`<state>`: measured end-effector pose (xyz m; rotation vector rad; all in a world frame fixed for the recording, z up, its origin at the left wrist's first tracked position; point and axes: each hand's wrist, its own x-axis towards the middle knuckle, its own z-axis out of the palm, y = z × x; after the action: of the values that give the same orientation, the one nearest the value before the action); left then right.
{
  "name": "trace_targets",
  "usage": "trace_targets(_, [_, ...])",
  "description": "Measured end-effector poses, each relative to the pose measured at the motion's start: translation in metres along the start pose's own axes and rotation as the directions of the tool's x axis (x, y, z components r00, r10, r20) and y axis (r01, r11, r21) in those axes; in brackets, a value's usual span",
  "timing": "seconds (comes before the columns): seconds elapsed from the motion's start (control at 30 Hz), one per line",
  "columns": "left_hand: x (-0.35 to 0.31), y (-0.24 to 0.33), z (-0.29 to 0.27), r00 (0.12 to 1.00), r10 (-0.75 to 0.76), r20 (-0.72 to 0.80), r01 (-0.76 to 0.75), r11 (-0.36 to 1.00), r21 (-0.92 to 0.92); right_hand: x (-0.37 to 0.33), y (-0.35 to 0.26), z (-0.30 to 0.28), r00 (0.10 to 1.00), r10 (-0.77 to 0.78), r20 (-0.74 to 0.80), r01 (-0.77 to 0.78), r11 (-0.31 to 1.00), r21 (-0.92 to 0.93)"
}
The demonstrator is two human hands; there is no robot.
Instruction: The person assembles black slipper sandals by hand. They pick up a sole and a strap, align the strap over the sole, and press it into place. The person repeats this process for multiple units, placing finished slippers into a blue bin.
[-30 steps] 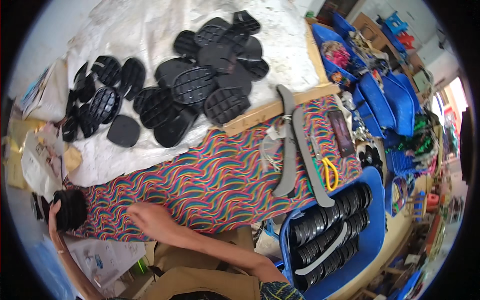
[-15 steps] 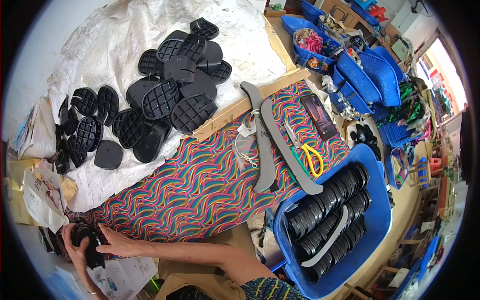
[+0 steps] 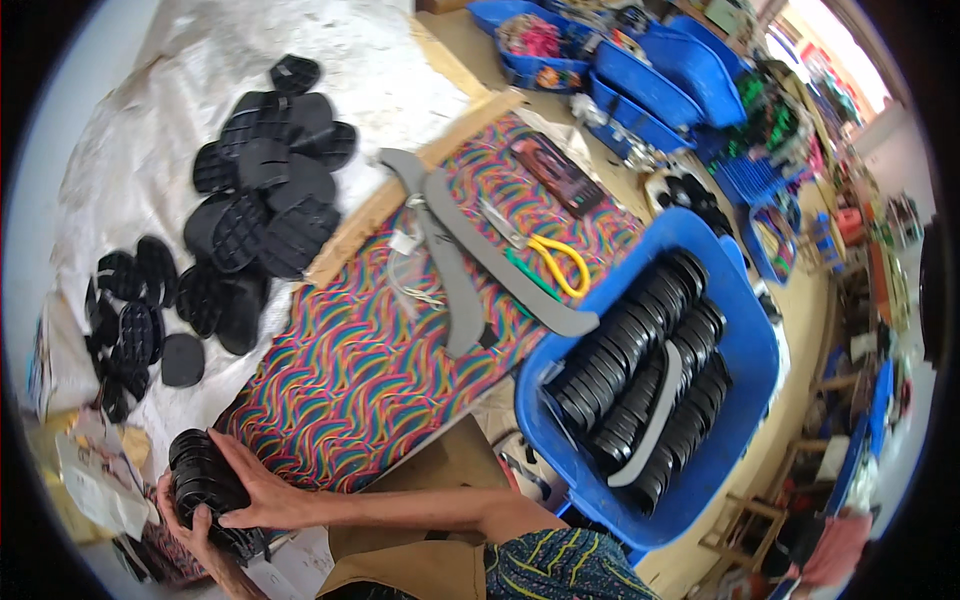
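Note:
At the lower left, both my hands close round a stack of black shoe-sole pieces (image 3: 205, 475), pressed together face to face. My left hand (image 3: 190, 535) grips its near left side, with the thumb against the lower part. From the right, my right hand (image 3: 265, 495) wraps the other side, fingers along the stack. Part of the stack is hidden by the hands. More black sole pieces (image 3: 270, 165) lie loose in a heap on a white sheet (image 3: 370, 60), some showing gridded undersides. A smaller black group (image 3: 137, 335) lies nearer my hands.
On the patterned cloth (image 3: 340, 390) lie two grey curved strips (image 3: 500, 255), yellow-handled scissors (image 3: 555, 262) and a phone (image 3: 557, 172). A blue tub (image 3: 750, 370) at the right holds rows of black pieces and a grey strip. A wooden edge (image 3: 370, 225) borders the sheet. More blue tubs (image 3: 650, 130) stand behind.
My right hand has come from beside the black pieces to grip the stack with the left. More of the stack now shows. The whole view has shifted, with the table appearing farther left.

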<state>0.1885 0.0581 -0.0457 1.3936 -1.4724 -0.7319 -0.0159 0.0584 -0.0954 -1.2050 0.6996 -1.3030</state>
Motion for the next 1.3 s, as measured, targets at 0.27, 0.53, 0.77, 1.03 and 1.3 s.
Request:
trace_targets(0.27, [0.013, 0.074, 0.143, 0.982, 0.061, 0.179, -0.013, 0.966, -0.256, -0.028, -0.051, -0.106, 0.957, -0.207, -0.203, 0.192, 0.977, -0.092])
trace_targets(0.53, [0.001, 0.110, 0.232, 0.899, 0.159, 0.408, 0.025, 0.912, -0.409, -0.081, -0.107, -0.175, 0.914, -0.238, -0.330, 0.188, 0.966, -0.175])
trace_targets(0.77, [-0.026, 0.152, 0.301, 0.724, 0.219, 0.655, 0.106, 0.902, -0.419, -0.146, -0.143, -0.217, 0.849, -0.175, -0.498, 0.031, 0.958, -0.284])
trace_targets(1.03, [-0.029, 0.165, 0.307, 0.353, 0.280, 0.893, 0.274, 0.881, -0.385, -0.180, -0.173, -0.228, 0.848, -0.112, -0.518, -0.154, 0.883, -0.443])
trace_targets(1.3, [-0.039, 0.151, 0.290, 0.253, 0.399, 0.881, 0.294, 0.836, -0.463, -0.191, -0.168, -0.195, 0.797, -0.074, -0.600, -0.259, 0.855, -0.449])
